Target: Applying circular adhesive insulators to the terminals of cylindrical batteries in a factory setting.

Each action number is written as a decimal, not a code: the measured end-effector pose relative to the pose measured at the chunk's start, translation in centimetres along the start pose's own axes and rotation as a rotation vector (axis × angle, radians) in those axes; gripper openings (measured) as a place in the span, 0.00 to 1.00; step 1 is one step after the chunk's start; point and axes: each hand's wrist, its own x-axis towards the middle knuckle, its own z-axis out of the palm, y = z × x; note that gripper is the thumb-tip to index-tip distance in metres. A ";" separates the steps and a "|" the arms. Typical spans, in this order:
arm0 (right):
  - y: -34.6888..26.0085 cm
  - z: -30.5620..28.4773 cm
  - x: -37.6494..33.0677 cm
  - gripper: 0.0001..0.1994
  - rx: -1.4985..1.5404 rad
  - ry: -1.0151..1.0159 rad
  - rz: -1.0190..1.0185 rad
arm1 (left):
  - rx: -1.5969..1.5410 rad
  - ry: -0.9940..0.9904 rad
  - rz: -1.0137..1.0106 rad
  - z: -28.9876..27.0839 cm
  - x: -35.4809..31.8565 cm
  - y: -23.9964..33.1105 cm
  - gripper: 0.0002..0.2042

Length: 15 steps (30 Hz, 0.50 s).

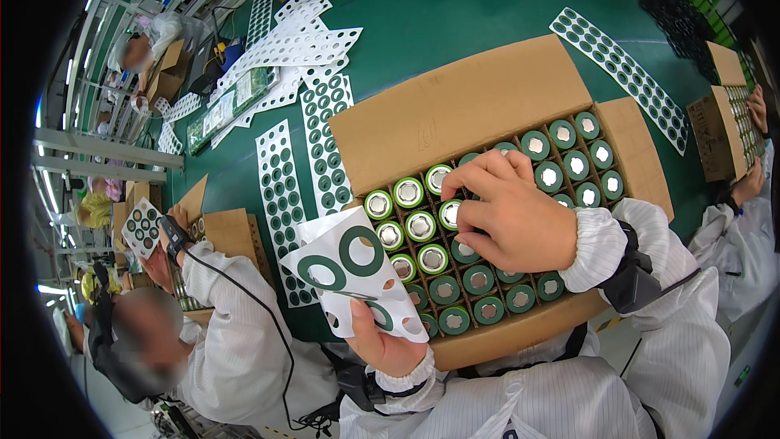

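Note:
My left hand grips a white backing sheet by its lower edge, thumb on top. Large dark green ring stickers and several punched-out holes show on it. Just right of the sheet is an open cardboard box full of upright cylindrical battery cells in a divider grid. My right hand is bent over the middle of the cells, index finger and thumb at a bright-green-rimmed cell; whatever lies between the fingertips is hidden. Other cells, such as the far-right ones, carry dark green rings on top.
On the green table lie sticker sheets, a heap of punched white sheets and another sheet at right. Co-workers handle boxes of cells on the left and right. A black cable hangs at left.

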 end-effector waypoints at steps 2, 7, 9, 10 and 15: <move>-0.1 0.0 -0.1 0.05 -0.010 -0.002 0.002 | -0.009 -0.004 -0.013 -0.1 0.0 0.0 0.17; -0.5 0.0 0.0 0.04 -0.070 0.003 -0.033 | -0.020 -0.008 -0.025 -0.1 -0.1 0.0 0.17; -0.6 0.0 -0.1 0.05 -0.127 -0.016 -0.058 | 0.009 0.013 -0.020 0.0 -0.1 0.1 0.16; -0.7 0.0 -0.1 0.05 -0.127 -0.015 -0.058 | 0.009 0.013 -0.019 0.0 -0.1 0.2 0.16; -1.1 0.1 -0.4 0.07 -0.273 -0.028 -0.105 | -0.021 -0.026 -0.013 -0.2 0.0 0.0 0.16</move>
